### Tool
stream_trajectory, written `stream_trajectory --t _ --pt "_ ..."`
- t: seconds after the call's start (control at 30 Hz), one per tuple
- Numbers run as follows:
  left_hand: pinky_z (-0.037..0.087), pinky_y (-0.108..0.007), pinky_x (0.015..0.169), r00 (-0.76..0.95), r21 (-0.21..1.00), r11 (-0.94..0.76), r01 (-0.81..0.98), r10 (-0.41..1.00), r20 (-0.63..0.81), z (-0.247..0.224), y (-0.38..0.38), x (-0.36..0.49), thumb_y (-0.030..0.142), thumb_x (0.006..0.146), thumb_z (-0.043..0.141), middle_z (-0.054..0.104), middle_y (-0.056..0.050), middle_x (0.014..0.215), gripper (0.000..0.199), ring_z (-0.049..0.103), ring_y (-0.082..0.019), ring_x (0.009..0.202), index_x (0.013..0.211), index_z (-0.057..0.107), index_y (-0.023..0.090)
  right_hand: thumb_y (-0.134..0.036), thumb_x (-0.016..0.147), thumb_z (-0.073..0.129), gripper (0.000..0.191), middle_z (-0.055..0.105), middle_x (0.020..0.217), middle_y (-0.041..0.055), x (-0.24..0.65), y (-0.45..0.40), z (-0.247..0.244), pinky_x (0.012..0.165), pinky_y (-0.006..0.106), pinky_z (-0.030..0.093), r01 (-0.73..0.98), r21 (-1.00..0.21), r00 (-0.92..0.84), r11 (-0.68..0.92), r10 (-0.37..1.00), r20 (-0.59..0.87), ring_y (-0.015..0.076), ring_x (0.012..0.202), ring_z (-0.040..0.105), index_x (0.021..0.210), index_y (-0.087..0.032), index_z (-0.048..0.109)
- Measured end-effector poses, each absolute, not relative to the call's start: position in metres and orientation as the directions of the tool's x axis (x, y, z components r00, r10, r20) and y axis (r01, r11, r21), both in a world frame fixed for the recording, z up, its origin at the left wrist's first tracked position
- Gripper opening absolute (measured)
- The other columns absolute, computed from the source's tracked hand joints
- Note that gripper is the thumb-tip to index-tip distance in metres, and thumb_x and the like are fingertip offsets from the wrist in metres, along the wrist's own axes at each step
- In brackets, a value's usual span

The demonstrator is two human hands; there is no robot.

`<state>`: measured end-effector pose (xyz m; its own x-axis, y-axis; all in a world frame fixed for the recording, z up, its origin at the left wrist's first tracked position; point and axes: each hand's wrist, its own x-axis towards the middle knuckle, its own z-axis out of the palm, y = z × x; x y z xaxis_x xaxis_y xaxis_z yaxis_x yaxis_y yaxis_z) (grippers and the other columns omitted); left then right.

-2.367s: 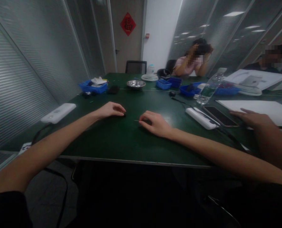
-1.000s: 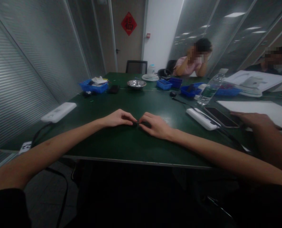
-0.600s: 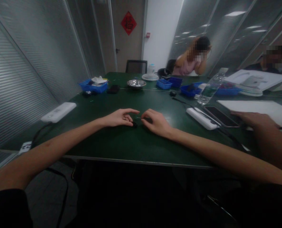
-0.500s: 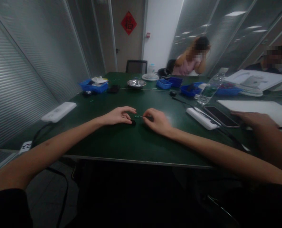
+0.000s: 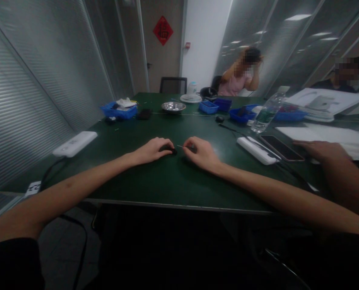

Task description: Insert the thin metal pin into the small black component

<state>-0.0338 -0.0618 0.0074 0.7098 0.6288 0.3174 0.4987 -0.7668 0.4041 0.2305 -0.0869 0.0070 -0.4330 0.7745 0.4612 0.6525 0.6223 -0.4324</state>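
Note:
Low over the green table (image 5: 155, 181), my left hand (image 5: 155, 150) has its thumb and fingers closed on a small black object (image 5: 175, 152). The kind of this object is too small and dark to tell. Just to its right, my right hand (image 5: 199, 151) pinches a thin, pale, needle-like tool (image 5: 180, 146). Its tip points left toward the black object, with a small gap between the two hands. Curled fingers hide the rest of the tool.
Beyond my hands stand a metal bowl (image 5: 173, 107) and blue trays (image 5: 208, 107). White power banks (image 5: 75, 143) lie left and right. At right are a phone (image 5: 282, 148), a water bottle (image 5: 270, 110) and a co-worker's hand (image 5: 321, 151). Another person (image 5: 238, 76) sits at the back.
My left hand has moved right with the black object and its fingers have closed in. A small green piece between the hands is no longer visible. The right hand has barely moved.

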Motion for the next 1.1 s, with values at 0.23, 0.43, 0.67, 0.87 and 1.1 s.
stream_trajectory --t 0.23,0.43,0.67,0.87,1.1 --pt "0.054 -0.036 0.086 0.558 0.488 -0.639 0.594 0.765 0.323 0.006 -0.028 -0.078 0.034 0.093 0.070 0.075 -0.008 0.112 0.028 0.070 -0.022 0.098 0.118 0.074 0.020 -0.028 0.096 0.062 0.012 0.068 0.099 0.0060 0.231 -0.088 0.008 0.074 0.030 0.046 0.642 -0.418 -0.458 0.643 0.759 0.464 0.0191 0.086 0.062 0.101 -0.020 0.069" --pt "0.052 -0.042 0.102 0.243 0.480 -0.379 0.791 0.915 0.322 0.002 0.020 -0.159 0.032 0.082 0.077 0.078 -0.008 0.113 0.031 0.071 -0.027 0.105 0.112 0.081 0.022 -0.028 0.097 0.061 0.013 0.067 0.100 0.0059 0.232 -0.090 0.009 0.076 0.031 0.046 0.641 -0.420 -0.469 0.643 0.761 0.448 0.0189 0.087 0.062 0.102 -0.020 0.069" --pt "0.051 -0.040 0.104 0.065 0.552 -0.179 0.815 0.973 0.221 0.000 0.041 -0.201 0.034 0.076 0.082 0.080 -0.007 0.108 0.033 0.073 -0.029 0.106 0.108 0.083 0.026 -0.030 0.098 0.060 0.014 0.067 0.102 0.0063 0.232 -0.091 0.009 0.076 0.031 0.046 0.644 -0.416 -0.481 0.642 0.763 0.432 0.0188 0.087 0.061 0.103 -0.020 0.069" --pt "0.052 -0.043 0.102 0.100 0.533 -0.200 0.822 0.972 0.211 0.001 0.039 -0.197 0.029 0.077 0.078 0.079 -0.009 0.113 0.040 0.072 -0.028 0.106 0.117 0.080 0.022 -0.030 0.098 0.061 0.014 0.067 0.102 0.0065 0.232 -0.090 0.008 0.075 0.030 0.045 0.636 -0.407 -0.496 0.655 0.752 0.435 0.0187 0.087 0.061 0.104 -0.020 0.068" --pt "0.050 -0.042 0.106 0.136 0.507 -0.234 0.830 0.965 0.223 0.003 0.036 -0.194 0.028 0.077 0.076 0.078 -0.008 0.115 0.040 0.071 -0.028 0.109 0.116 0.080 0.022 -0.030 0.098 0.060 0.014 0.067 0.102 0.0065 0.232 -0.090 0.008 0.075 0.030 0.045 0.626 -0.406 -0.509 0.666 0.743 0.434 0.0185 0.086 0.061 0.104 -0.020 0.068"
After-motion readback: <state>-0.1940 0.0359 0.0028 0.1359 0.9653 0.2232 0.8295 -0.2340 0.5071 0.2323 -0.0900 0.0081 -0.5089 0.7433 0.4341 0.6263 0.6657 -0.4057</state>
